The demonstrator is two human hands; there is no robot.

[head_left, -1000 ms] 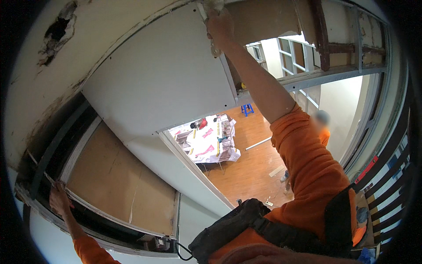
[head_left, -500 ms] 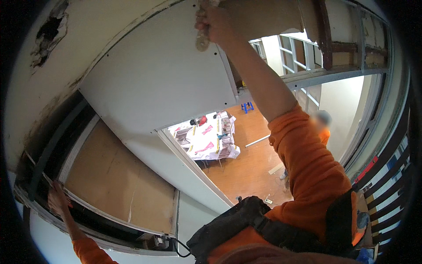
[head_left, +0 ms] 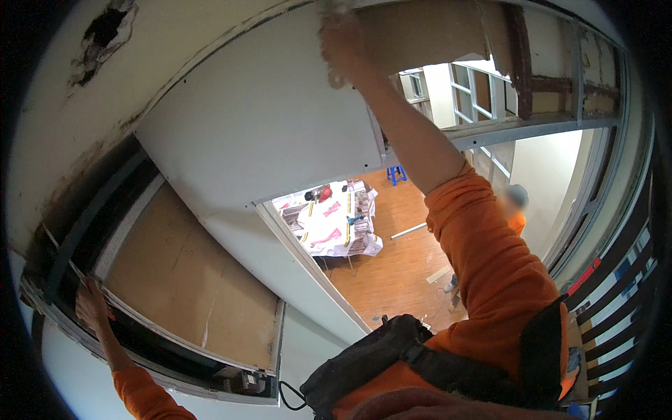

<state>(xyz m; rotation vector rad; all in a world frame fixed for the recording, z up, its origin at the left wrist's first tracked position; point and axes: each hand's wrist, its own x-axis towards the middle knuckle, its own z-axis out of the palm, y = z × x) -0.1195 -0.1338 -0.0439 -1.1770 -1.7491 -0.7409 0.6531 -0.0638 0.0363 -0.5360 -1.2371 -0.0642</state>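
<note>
Overhead, right hand [head_left: 343, 49]: raised at the upper right corner of the pale panel; blurred, fingers appear curled. How closed the grip is, what it has hold of, and whether it touches the panel, cannot tell.
Left hand [head_left: 92, 306]: at the lower left corner of the frame [head_left: 129, 227], just beside the end of a thin rod [head_left: 76, 269]. Fingers partly bent; whether the grip is closed on either one, cannot tell.
Pale panel [head_left: 259, 119]: in place along the stained wall [head_left: 175, 38]; dark spots noted near its edges; lower right corner borders the opening.
Brown board [head_left: 189, 273]: within the frame, below and left of the panel.
Wall: ragged hole [head_left: 105, 26] near the upper left.
Surface [head_left: 318, 227]: well below, seen through the opening, covered with a patterned cloth; red item [head_left: 325, 193] near its far edge, blue tool [head_left: 355, 219] near its right edge.
Floor [head_left: 378, 280]: wooden; blue stool [head_left: 396, 175] and white pole [head_left: 408, 231] to the right of the surface.
Co-worker [head_left: 516, 223]: orange top, grey cap, standing below beyond the right sleeve [head_left: 483, 238].
</note>
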